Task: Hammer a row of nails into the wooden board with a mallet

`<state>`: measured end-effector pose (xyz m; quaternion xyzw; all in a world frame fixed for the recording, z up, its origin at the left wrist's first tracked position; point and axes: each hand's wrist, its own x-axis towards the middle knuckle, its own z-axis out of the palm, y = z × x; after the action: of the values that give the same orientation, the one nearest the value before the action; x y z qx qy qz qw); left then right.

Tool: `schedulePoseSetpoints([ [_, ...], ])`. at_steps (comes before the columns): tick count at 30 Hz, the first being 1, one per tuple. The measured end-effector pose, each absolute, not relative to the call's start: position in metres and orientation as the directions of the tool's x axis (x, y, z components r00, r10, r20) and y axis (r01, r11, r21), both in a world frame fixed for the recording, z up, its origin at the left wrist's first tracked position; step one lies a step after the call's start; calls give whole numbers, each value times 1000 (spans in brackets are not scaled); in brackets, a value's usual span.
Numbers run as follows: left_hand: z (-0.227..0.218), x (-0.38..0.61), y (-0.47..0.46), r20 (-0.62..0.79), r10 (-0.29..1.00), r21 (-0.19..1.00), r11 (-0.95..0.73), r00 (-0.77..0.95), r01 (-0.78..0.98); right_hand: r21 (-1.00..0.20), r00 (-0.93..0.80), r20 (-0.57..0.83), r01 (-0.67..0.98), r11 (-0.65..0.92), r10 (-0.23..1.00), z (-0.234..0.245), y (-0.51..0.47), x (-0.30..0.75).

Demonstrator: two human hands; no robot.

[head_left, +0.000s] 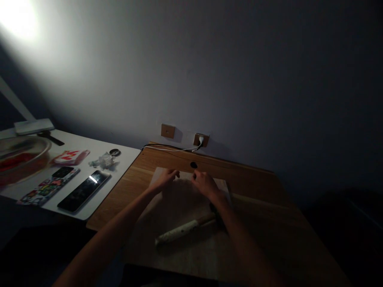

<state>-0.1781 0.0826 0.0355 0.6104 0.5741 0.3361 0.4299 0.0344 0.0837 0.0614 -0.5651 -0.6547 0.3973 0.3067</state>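
My left hand [166, 177] is closed, with curled fingers, over the far edge of a pale board [176, 207]. Just to its right, my right hand [204, 184] is also closed, its thumb and fingers pinched together. The light is dim, and what either hand holds, if anything, is too small or dark to make out. On the board below my hands lies a tool with a pale, wrapped-looking handle [178, 233]. Its dark end reaches my right forearm, which partly hides it, so its kind cannot be told.
Wooden table [257, 195] runs under the board to the wall, where a plug sits in an outlet [201, 140]. On the white table [125, 159] at left are a phone [84, 191], a patterned case [49, 185], a red-and-white packet [72, 157], crumpled plastic [105, 160] and a clear bowl [44, 148].
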Motion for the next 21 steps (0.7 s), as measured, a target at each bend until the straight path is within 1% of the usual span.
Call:
schedulePoseSetpoints([
  [2,35,-171,79,13,978,743,-148,206,653,-933,-158,-30,359,29,987,70,81,39],
  [3,36,-167,79,45,965,645,-225,257,731,-959,-158,-34,283,12,987,74,79,42],
  [5,39,-158,79,70,933,489,-341,353,803,-990,-172,-59,136,-36,983,80,72,49],
  [7,44,-151,81,64,895,404,-427,441,809,-996,-195,-91,28,-87,977,84,63,55],
  [9,46,-149,86,61,858,367,-495,511,788,-991,-207,-120,-31,-130,971,84,55,59],
  [11,46,-148,91,49,841,351,-519,538,779,-986,-205,-146,-51,-159,968,81,50,61],
  [13,43,-148,94,37,855,375,-492,518,786,-985,-189,-157,-46,-168,969,79,49,61],
  [14,41,-147,96,39,871,414,-459,489,786,-986,-178,-157,-37,-166,971,77,50,61],
  [15,40,-146,96,48,895,480,-411,444,775,-987,-167,-152,-23,-158,974,77,52,61],
  [16,39,-144,96,50,924,580,-336,379,742,-990,-156,-141,-8,-144,978,77,54,60],
  [17,39,-142,96,25,954,720,-226,300,657,-992,-144,-125,7,-126,982,78,56,59],
  [18,40,-140,94,-31,974,851,-92,224,516,-994,-134,-105,22,-103,985,79,58,58],
  [19,41,-137,92,-104,979,935,37,173,352,-996,-126,-81,34,-77,989,81,60,55],
  [20,42,-135,88,-179,971,971,149,161,185,-998,-122,-56,44,-51,991,83,61,52],
  [21,43,-132,84,-246,953,969,244,179,31,-998,-123,-33,53,-27,992,86,62,48],
])
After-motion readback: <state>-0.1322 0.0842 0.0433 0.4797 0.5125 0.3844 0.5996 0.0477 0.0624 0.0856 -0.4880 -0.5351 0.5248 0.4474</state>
